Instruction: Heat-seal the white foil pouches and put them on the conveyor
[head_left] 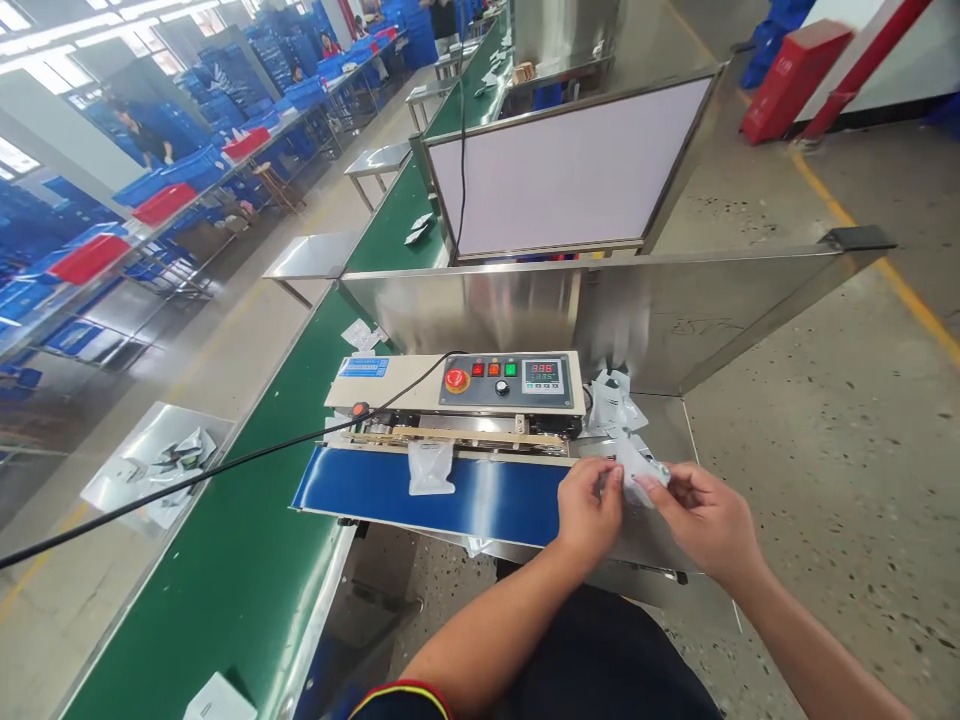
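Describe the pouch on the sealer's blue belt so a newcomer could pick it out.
Start at the band sealer on the green conveyor. Along its front runs a blue belt. The translucent pouch lies alone there, unlike the pouch held by the left hand and right hand.

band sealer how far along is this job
Done so far: one clear bag lies on the sealer's blue belt, though its seal can't be made out. In hand: the left hand and right hand pinch a small white pouch. Left: a heap of white pouches beside the band sealer probably still needs doing.
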